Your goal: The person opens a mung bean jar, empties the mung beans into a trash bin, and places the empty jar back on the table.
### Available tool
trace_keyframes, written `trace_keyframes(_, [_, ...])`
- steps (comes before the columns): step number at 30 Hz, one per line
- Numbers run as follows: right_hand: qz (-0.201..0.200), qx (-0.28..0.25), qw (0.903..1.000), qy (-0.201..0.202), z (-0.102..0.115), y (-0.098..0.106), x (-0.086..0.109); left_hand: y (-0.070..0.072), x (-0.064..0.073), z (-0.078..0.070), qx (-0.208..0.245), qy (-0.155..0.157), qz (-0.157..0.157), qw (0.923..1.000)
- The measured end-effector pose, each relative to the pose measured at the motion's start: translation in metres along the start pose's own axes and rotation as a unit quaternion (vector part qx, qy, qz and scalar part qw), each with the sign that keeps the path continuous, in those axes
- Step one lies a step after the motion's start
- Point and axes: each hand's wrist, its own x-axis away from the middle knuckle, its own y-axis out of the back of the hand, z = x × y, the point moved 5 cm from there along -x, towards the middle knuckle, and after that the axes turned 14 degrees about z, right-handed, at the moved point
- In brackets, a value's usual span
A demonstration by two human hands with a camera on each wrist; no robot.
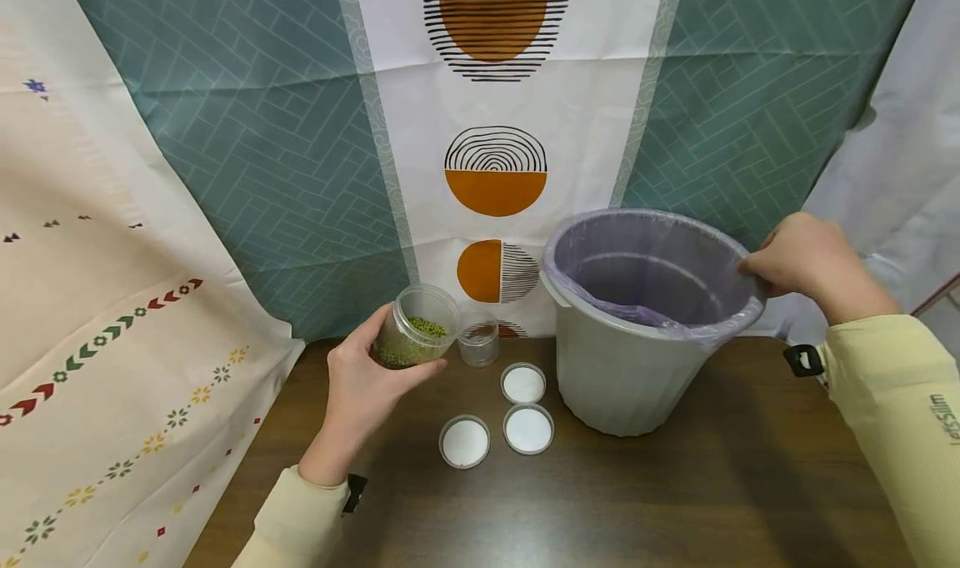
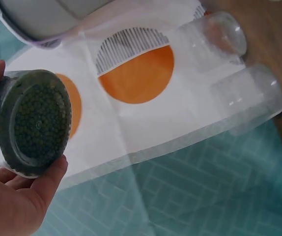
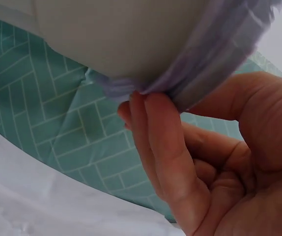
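Note:
My left hand (image 1: 366,389) grips a clear plastic jar (image 1: 420,305), raised and tipped a little to the right. Small green beans (image 1: 427,328) fill its lower part; the left wrist view shows them through the jar's base (image 2: 39,125). On the right, my right hand (image 1: 806,259) pinches the rim of a grey trash bin (image 1: 622,376), thumb on one side and fingers on the other. A thin purple bin liner (image 1: 637,314) is folded over that rim, and the right wrist view shows the fingertips (image 3: 163,105) at its edge.
Three white round lids (image 1: 465,441) lie on the dark wooden table (image 1: 480,518) between jar and bin. An uncovered clear jar (image 1: 480,343) stands behind them; a second clear jar (image 2: 251,96) shows in the left wrist view. Patterned cloth (image 1: 277,134) hangs behind.

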Motion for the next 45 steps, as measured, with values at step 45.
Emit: trace_keyframes(45, [0.032, 0.005, 0.9994, -0.009, 0.008, 0.003, -0.01, -0.026, -0.135, -0.162, -0.168, -0.298, 0.003, 0.9395])
